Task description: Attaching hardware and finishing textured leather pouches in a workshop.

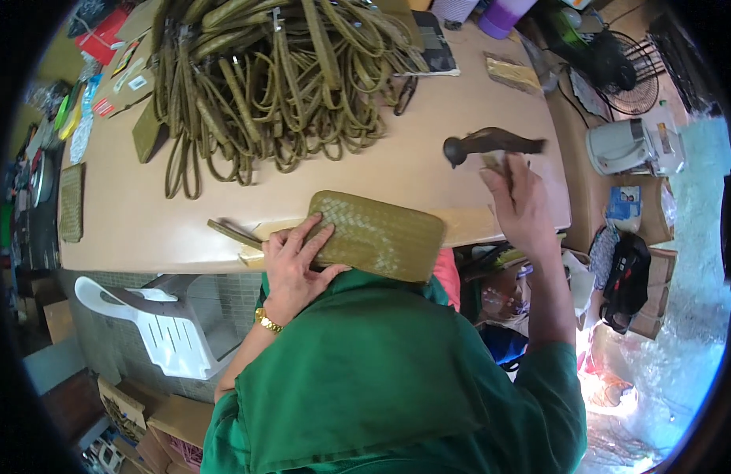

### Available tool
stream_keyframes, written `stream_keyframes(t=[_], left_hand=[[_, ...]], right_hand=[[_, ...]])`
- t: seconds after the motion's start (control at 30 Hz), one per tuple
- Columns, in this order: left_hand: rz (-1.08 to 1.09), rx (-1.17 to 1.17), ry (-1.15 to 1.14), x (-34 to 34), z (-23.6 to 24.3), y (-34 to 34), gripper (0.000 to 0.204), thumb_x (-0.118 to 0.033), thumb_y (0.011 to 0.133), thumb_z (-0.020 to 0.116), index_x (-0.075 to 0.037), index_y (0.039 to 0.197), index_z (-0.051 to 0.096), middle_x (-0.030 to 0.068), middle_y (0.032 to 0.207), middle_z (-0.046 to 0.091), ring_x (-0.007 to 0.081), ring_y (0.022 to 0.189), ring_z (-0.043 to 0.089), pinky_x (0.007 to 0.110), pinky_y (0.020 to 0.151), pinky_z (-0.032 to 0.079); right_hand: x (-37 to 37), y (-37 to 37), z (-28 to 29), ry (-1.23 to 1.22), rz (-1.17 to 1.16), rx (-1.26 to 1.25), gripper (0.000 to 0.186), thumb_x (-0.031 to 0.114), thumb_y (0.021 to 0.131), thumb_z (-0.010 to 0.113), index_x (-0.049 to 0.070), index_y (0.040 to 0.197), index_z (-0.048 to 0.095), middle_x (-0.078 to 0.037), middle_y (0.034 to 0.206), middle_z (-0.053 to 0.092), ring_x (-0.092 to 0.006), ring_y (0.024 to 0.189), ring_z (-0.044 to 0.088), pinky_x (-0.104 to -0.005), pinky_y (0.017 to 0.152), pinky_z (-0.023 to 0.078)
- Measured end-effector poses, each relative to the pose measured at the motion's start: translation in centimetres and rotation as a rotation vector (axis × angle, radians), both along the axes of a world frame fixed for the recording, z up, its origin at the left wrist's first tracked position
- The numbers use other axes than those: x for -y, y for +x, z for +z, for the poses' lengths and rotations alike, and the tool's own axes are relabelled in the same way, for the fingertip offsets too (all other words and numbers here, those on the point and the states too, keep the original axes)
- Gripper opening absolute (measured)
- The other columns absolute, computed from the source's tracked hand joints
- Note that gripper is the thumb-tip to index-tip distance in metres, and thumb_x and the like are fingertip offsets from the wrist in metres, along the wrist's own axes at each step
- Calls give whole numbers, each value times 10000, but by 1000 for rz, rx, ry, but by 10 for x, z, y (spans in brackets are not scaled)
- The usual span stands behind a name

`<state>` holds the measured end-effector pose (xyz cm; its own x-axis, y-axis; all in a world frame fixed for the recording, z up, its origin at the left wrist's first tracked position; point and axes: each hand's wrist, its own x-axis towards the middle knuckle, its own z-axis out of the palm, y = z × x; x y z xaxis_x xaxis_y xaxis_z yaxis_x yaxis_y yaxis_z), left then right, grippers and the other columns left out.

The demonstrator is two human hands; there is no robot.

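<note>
An olive-green woven pouch (381, 233) with rounded corners lies at the table's near edge, its near side close to my green shirt. Spread over its left end, my left hand (294, 261) is open, with fingertips resting on the weave and the thumb by the near edge. A narrow olive strap (233, 233) sticks out to the left, past my fingers; where it joins is hidden. My right hand (523, 201) is raised to the right of the pouch, closed round the handle of a hammer (496, 142). The dark hammer head is apart from the pouch, its round face pointing left.
A big heap of olive straps (278, 87) covers the far left of the table (437, 110). Beside it lies a small dark tool (406, 95). A brown block (513, 73) sits at far right. A white plastic chair (172, 328) stands at lower left, a fan (626, 71) at right.
</note>
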<state>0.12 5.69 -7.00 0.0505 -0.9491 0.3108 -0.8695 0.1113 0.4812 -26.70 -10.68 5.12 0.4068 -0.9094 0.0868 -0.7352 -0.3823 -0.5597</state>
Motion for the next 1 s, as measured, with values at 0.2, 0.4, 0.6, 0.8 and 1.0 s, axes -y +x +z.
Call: stream_keyframes(t=[0.2,0.4,0.6,0.8,1.0], left_hand=[[-60,-33,76,9,11,7,621,-328,586,832,-128,1150,670,61,1284,570,259,1001,508,385,899,391],[-196,-281,-151,16,33,35,227,-45,771,718,-27,996,695,104,834,681,224,656,628,288,560,484],[-8,-263,-124,26,66,35,76,-63,826,677,-8,877,664,108,723,639,233,592,616,303,544,476],[-34,-211,-98,34,63,35,107,-88,825,681,2,879,663,112,725,633,253,581,606,324,533,472],[1,-218,-78,35,66,43,156,-105,798,721,8,894,671,109,710,633,222,563,590,310,532,466]], right_hand=[[-33,-52,-77,43,141,-246,273,228,912,592,-2,1051,544,-233,847,625,-416,773,616,-475,667,484],[35,-49,-112,-191,170,-276,345,283,950,514,20,1173,529,-258,991,620,-434,939,598,-483,766,492],[81,-21,-110,-55,-53,-27,353,301,965,494,-29,1070,559,-244,831,630,-431,819,617,-476,745,481],[61,6,-80,-574,-77,-442,303,235,951,530,-31,1083,587,-179,875,657,-331,824,636,-370,768,493],[28,33,-63,276,400,433,128,119,878,636,-6,903,633,-134,854,654,-284,697,616,-320,647,491]])
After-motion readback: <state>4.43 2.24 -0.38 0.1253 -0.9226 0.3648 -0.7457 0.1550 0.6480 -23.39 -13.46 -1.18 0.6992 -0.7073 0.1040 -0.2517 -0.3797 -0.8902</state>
